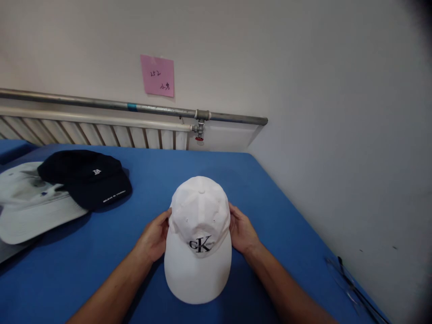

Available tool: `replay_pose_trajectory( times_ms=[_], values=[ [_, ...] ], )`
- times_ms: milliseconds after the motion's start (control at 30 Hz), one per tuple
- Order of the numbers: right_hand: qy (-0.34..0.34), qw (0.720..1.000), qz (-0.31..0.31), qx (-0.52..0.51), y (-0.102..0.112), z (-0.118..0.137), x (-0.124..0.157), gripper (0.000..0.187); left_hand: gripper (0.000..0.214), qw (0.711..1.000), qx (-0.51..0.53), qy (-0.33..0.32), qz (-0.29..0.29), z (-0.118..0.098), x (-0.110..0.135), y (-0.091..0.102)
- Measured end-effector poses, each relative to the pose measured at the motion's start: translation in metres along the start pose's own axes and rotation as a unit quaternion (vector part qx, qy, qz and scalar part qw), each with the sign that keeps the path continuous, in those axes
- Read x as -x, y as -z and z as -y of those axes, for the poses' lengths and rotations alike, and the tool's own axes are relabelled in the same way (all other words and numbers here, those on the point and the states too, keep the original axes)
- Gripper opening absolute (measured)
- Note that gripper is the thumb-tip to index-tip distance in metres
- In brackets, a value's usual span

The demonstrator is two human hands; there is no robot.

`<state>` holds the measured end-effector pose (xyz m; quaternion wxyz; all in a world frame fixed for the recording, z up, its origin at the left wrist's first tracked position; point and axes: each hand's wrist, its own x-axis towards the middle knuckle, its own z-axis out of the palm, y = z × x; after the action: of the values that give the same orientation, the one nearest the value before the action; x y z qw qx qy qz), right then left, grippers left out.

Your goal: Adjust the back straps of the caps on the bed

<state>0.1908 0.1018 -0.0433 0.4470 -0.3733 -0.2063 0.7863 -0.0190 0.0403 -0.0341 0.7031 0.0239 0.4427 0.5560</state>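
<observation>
Bare forearms (116, 281) lead to the left hand (154, 238) and right hand (243, 231), whose partly hidden fingers grasp opposite sides of a white fabric baseball cap (198, 231) over a blue table (276, 216). It is not yet released; navy (88, 177) and pale-grey baseball caps (37, 218) lie overlapping at left, and no container shows.

I read the white cap (200, 216) as matt cloth, smooth brim. Dark cap (84, 177): also matt cloth. Pipe (162, 109): bare metal, dull sheen. Note (158, 75): matt paper. Blue tabletop (151, 180): smooth, low gloss, can't tell cloth or plastic.
</observation>
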Motion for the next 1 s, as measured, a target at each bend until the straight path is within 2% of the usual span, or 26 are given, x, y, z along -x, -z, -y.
replay_pose_trajectory(
  times_ms=[167,300,633,833,933,1000],
  values=[
    [-0.036,0.999,0.038,-0.002,-0.0032,-0.0019,0.0049,0.019,0.012,1.0,0.005,-0.005,-0.002,0.0003,-0.0028,0.0034],
    [-0.041,0.999,0.029,-0.018,-0.0052,-0.0034,0.0069,0.021,0.011,1.0,0.013,-0.007,0.016,0.0004,-0.0039,0.0057],
    [-0.031,0.999,0.018,-0.02,-0.0042,-0.0081,0.0053,0.02,0.025,0.999,0.018,0.002,0.041,-0.0021,0.0028,0.0],
    [-0.033,0.999,-0.011,-0.03,-0.0036,-0.007,0.0037,0.016,0.017,0.992,0.036,0.007,0.117,-0.001,-0.0006,0.006],
    [-0.027,0.999,-0.003,-0.026,-0.0039,-0.006,0.0037,0.013,0.009,0.989,0.038,0.007,0.142,-0.001,0.0002,0.0077],
    [-0.026,0.999,0.004,-0.026,-0.0045,-0.0055,0.0041,0.013,0.015,0.986,0.03,0.007,0.162,-0.0013,0.0022,0.0083]
  ],
)
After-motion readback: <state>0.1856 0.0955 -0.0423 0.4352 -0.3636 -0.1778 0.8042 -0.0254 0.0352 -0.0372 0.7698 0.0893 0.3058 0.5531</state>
